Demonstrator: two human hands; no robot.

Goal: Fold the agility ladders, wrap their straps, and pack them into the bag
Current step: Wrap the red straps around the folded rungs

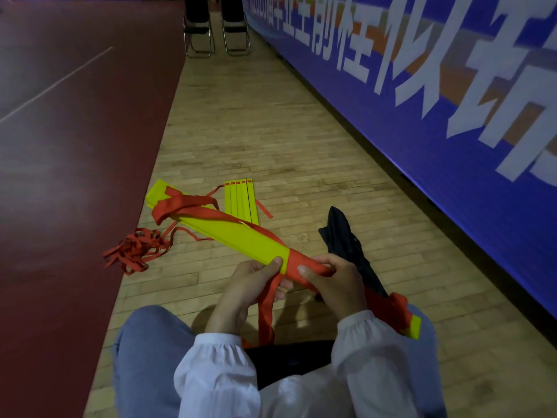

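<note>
A folded bundle of yellow ladder rungs (241,233) lies slanted across my lap, bound with red strap at its far end and at its middle. My left hand (250,285) grips the bundle from below, thumb on the yellow next to the red wrap (297,262), with a loose red strap (266,309) hanging between its fingers. My right hand (334,285) grips the wrapped part from the right. A second stack of yellow rungs (242,200) lies flat on the floor beyond. A tangle of red strap (135,251) trails from it at left. The black bag (343,239) lies crumpled on the floor to the right.
I sit on a wooden floor (301,146), knees in blue trousers below. A dark red court mat (60,146) borders the left. A blue banner wall (452,101) runs along the right. Two folding chairs (217,31) stand at the far end.
</note>
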